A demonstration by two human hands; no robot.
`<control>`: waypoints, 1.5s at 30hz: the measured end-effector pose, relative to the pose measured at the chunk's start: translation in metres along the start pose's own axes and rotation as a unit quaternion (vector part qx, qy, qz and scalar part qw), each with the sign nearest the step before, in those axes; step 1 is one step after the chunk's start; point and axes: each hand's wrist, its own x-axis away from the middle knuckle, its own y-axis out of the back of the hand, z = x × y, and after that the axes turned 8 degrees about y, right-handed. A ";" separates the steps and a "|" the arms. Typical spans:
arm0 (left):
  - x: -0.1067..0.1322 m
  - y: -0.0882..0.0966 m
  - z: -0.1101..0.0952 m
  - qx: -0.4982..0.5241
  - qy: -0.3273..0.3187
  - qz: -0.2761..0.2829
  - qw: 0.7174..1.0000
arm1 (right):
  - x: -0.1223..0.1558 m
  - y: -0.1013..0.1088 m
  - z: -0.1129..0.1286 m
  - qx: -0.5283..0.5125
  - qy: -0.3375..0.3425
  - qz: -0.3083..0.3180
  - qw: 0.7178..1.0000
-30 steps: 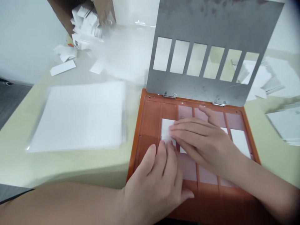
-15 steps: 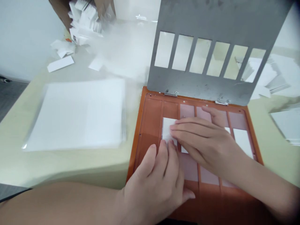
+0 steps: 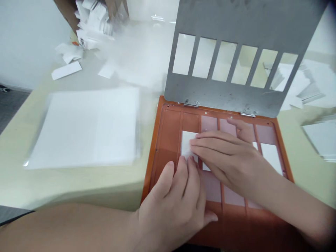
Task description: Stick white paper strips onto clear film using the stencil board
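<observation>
An orange tray (image 3: 168,140) with long slots lies before me, its grey metal lid (image 3: 223,21) with rectangular windows hinged upright. A white card strip (image 3: 188,140) lies in the second slot from the left. My right hand (image 3: 231,154) reaches in from the right, palm down, fingers stretched side by side, tips on the card. My left hand (image 3: 177,203) touches the card's lower end with bent fingertips, fingers apart. Neither hand is wrapped round the card, and its lower part is hidden. Another white card (image 3: 272,157) lies in the right-hand slot; pinkish film (image 3: 210,123) covers several slots.
A clear-wrapped stack of white sheets (image 3: 89,129) lies left of the tray. Behind it, a cardboard box (image 3: 118,10) holds white paper strips (image 3: 93,21). Loose strips (image 3: 67,70) lie nearby. More white card stacks (image 3: 321,138) lie at the right.
Almost nothing differs. Both hands stay on the same card, and the whole view has shifted very slightly.
</observation>
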 end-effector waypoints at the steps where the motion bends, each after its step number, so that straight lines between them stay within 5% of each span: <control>1: 0.000 0.000 0.000 -0.001 -0.001 0.000 1.000 | 0.000 0.000 0.000 0.004 0.001 0.000 1.000; 9: 0.003 0.000 -0.001 0.001 -0.006 -0.003 1.000 | 0.000 0.015 -0.004 -0.026 0.012 0.061 0.998; 18: 0.000 0.000 0.000 -0.011 -0.009 -0.006 1.000 | 0.001 0.005 -0.003 0.009 0.007 0.089 0.996; 26: -0.005 -0.002 0.005 0.005 -0.019 -0.022 1.000 | 0.004 0.018 -0.011 -0.047 -0.060 0.083 0.994; 31: -0.018 -0.006 0.018 0.055 -0.034 -0.036 0.997 | 0.002 0.015 -0.015 -0.038 -0.102 0.048 0.993; 37: -0.034 -0.015 0.044 0.110 -0.098 0.017 0.989 | -0.003 0.006 -0.015 -0.011 -0.133 0.057 0.989; 41: -0.044 -0.017 0.056 0.123 -0.152 -0.027 0.980 | -0.009 0.006 -0.009 -0.026 -0.171 0.071 0.982; 45: -0.049 -0.017 0.063 0.118 -0.138 -0.038 0.983 | -0.016 0.006 -0.005 -0.025 -0.199 0.083 0.976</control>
